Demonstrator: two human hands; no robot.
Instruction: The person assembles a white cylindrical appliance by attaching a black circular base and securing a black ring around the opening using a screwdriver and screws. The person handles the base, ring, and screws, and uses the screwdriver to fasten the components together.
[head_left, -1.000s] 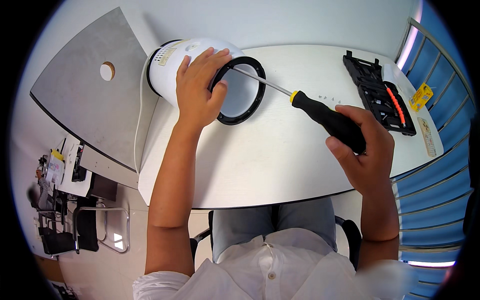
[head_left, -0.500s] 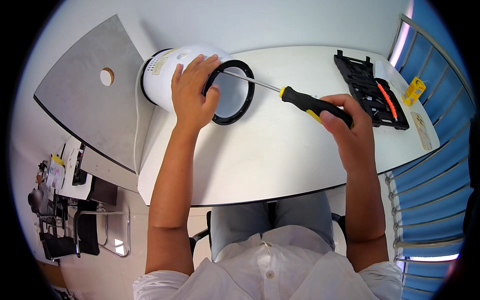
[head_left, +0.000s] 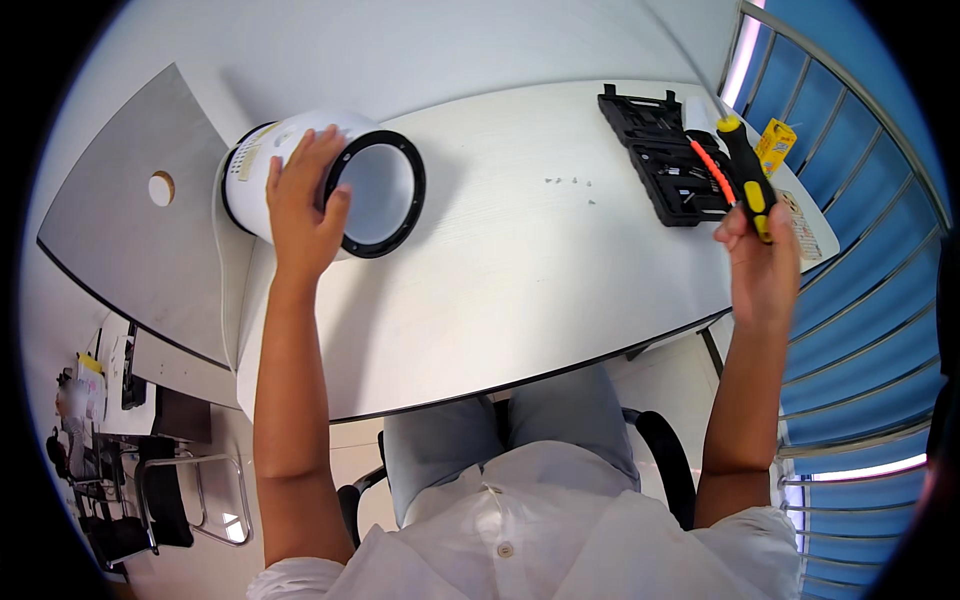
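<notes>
I see a tool case [head_left: 665, 168], yellow carton [head_left: 775, 147] and screws [head_left: 575, 182] on the white table [head_left: 510, 290], beside railings [head_left: 860, 437]; right hand [head_left: 765, 265] curled round a screwdriver [head_left: 741, 155], left hand [head_left: 305, 215] spread on the white cylinder [head_left: 256, 205] at left.

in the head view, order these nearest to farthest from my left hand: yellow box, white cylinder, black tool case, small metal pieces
From your left hand:
1. White cylinder: right against the hand
2. Small metal pieces: to its right, mid-table
3. Black tool case: open, farther right
4. Yellow box: right of the case
</notes>
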